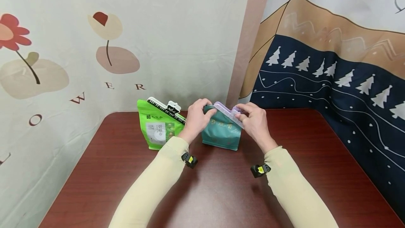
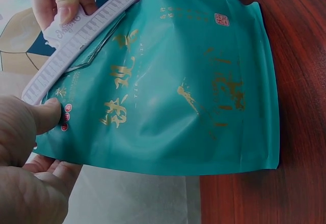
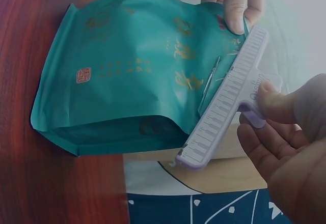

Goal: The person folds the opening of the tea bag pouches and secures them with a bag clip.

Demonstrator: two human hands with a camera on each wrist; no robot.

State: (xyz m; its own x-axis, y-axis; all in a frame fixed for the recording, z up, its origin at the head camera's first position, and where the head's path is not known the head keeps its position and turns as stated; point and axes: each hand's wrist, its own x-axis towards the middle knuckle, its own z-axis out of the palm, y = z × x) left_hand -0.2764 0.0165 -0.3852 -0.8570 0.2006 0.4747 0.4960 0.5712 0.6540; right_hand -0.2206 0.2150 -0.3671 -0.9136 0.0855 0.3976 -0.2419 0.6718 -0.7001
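Note:
A teal tea bag point(image 1: 221, 131) with gold lettering stands upright on the table, its top corner pinched between the thumb and fingers of my left hand point(image 1: 197, 117). Across its top edge lies a lilac bag clip point(image 2: 81, 46) with a piano-key pattern, slanting down to the right. My right hand point(image 3: 285, 127) pinches the clip's handle, thumb on one side and fingers on the other. In the right wrist view, the left thumb point(image 3: 235, 18) presses the bag's corner close to the clip's upper end. A small fold creases the bag beside the clip.
Left of the teal bag stands a green tea bag point(image 1: 145, 119) with a black-and-white clip point(image 1: 167, 110) set aslant on its top. Both bags are on the dark red wooden table point(image 1: 221, 192), near its back edge. A printed curtain point(image 1: 190, 45) hangs behind.

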